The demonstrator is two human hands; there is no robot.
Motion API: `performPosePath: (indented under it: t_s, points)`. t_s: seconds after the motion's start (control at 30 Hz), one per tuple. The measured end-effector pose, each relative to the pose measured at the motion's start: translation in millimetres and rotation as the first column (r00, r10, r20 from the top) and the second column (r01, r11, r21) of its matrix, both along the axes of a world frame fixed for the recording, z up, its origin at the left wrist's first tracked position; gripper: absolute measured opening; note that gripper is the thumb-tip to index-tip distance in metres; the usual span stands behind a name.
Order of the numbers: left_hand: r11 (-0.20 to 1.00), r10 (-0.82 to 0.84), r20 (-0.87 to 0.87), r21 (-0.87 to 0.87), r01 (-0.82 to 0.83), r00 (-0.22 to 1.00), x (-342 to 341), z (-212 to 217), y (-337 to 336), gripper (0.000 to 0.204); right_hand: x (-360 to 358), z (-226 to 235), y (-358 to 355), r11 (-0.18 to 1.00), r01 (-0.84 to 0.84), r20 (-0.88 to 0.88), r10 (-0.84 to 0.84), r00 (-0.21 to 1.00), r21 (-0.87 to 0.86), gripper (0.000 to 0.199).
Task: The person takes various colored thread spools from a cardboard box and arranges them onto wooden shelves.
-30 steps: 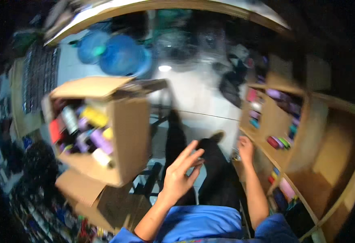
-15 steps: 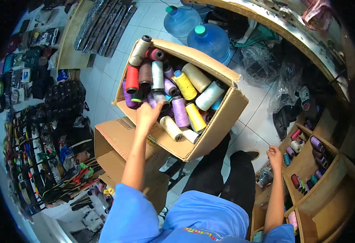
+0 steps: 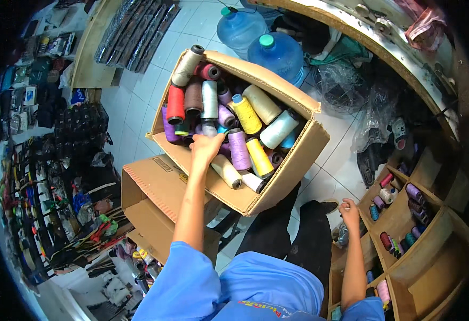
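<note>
A cardboard box (image 3: 290, 174) stands tilted in front of me, filled with cone spools of thread in red, brown, purple, yellow, cream and pale blue. My left hand (image 3: 207, 148) reaches over its near side, fingers and thumb closed around the lower end of a grey thread spool (image 3: 208, 128). Beside that hand lie a purple spool (image 3: 239, 151) and a cream spool (image 3: 226, 172). My right hand (image 3: 349, 212) hangs in the air at the right, fingers loosely bent and slightly apart, with nothing visible in it. Nearest to it is the wooden shelf.
A second, opened cardboard box (image 3: 151, 200) sits below the first at its left. Wooden shelf compartments (image 3: 432, 251) with thread spools line the right. Blue water jugs (image 3: 277, 59) stand behind the box. Zippers and packaged goods (image 3: 36, 208) crowd the left.
My left hand has shifted slightly right at the grey spool. My right hand has moved a little left and down, its fingers loosening from a tighter curl.
</note>
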State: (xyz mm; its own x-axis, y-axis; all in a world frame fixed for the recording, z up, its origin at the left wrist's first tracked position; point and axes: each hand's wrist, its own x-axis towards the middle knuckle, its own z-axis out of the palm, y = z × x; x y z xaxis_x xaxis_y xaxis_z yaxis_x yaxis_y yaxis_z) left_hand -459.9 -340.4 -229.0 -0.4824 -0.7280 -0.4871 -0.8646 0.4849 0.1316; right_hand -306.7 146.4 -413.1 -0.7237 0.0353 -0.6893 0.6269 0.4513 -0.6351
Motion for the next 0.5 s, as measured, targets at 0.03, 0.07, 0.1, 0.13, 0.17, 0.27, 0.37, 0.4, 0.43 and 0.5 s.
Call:
performPosePath:
  t_s: [0.03, 0.07, 0.1, 0.13, 0.17, 0.27, 0.37, 0.4, 0.43, 0.5]
  points:
    - [1.000, -0.003, -0.002, 0.005, 0.003, 1.000, 3.1, 2.0, -2.8, 0.085, 3.0, -5.9, 3.2, 1.000, -0.013, -0.031, 0.013, 0.999, -0.017, 0.033]
    - [0.998, -0.002, 0.028, 0.069, 0.000, 1.000, 7.3, 14.5, -1.6, 0.080, 4.9, -6.5, 1.8, 1.000, -0.014, -0.028, 0.013, 1.000, -0.020, 0.033]
    - [0.990, -0.003, 0.057, 0.140, -0.005, 0.998, 10.9, 27.0, 4.0, 0.076, 4.4, -5.1, 3.0, 0.999, -0.034, -0.032, 0.034, 0.999, -0.005, 0.034]
    - [0.990, -0.005, 0.059, 0.143, -0.004, 0.998, 16.8, 41.8, 10.1, 0.076, 3.5, -3.6, 3.9, 0.999, -0.054, -0.036, 0.054, 0.998, 0.009, 0.035]
    - [0.967, -0.032, -0.067, 0.249, 0.048, 0.997, 23.6, 62.8, 19.9, 0.069, 0.1, 1.8, 3.9, 0.999, -0.051, -0.036, 0.052, 0.998, 0.010, 0.035]
    - [0.770, 0.117, -0.302, 0.629, 0.106, 0.946, 42.3, 114.5, 53.7, 0.056, -15.5, 37.0, 3.5, 0.998, -0.054, 0.020, 0.054, 0.998, -0.019, 0.037]
    - [0.197, 0.463, -0.211, 0.972, 0.132, 0.861, 50.8, 150.6, 91.6, 0.074, -48.1, 90.6, -12.2, 0.934, 0.032, 0.054, -0.014, 0.998, -0.355, 0.039]
    - [-0.041, 0.519, -0.137, 0.982, 0.185, 0.843, 47.2, 148.9, 111.1, 0.081, -60.0, 112.4, -19.0, 0.886, 0.079, 0.050, -0.063, 0.997, -0.457, 0.041]
    - [-0.128, 0.508, -0.110, 0.971, 0.201, 0.854, 45.1, 143.8, 125.9, 0.087, -75.2, 142.7, -29.0, 0.827, 0.070, 0.053, -0.049, 0.997, -0.558, 0.045]
    - [-0.312, 0.475, -0.021, 0.931, 0.191, 0.880, 39.4, 129.3, 166.2, 0.093, -98.4, 196.8, -37.9, 0.667, 0.052, 0.020, -0.056, 0.998, -0.743, 0.052]
